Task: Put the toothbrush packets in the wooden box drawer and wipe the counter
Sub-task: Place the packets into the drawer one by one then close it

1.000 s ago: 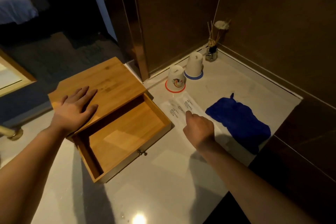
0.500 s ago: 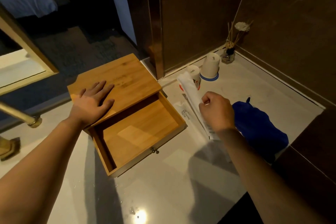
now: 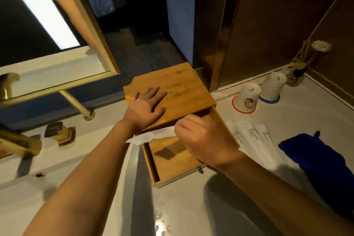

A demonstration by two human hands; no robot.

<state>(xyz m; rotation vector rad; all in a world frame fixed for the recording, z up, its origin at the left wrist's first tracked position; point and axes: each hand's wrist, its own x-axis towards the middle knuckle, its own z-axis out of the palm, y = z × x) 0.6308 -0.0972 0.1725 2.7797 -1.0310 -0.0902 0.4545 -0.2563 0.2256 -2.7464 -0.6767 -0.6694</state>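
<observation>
A person's left hand point(image 3: 145, 108) lies flat, fingers spread, on the lid of a wooden box point(image 3: 172, 92) set on a pale worktop point(image 3: 191, 207), while the right hand point(image 3: 206, 140) hovers over the pulled-out drawer point(image 3: 172, 166), fingers closed on one white toothbrush packet point(image 3: 153, 135). The packet juts out from that fist toward the left forearm, its far end reaching past the drawer's side wall and over the worktop. More toothbrush packets point(image 3: 252, 136) lie side by side on the worktop just to the right of the right hand, beside the drawer. Further to the right of them a blue cloth point(image 3: 321, 163) lies crumpled on the worktop. Beyond the right hand two upturned white cups point(image 3: 249, 97) stand on round coasters, and a reed diffuser point(image 3: 298, 74) sits in the corner behind them. To the left of the left hand, brass taps point(image 3: 59, 132) stand beneath a gold-framed mirror point(image 3: 47, 34)
</observation>
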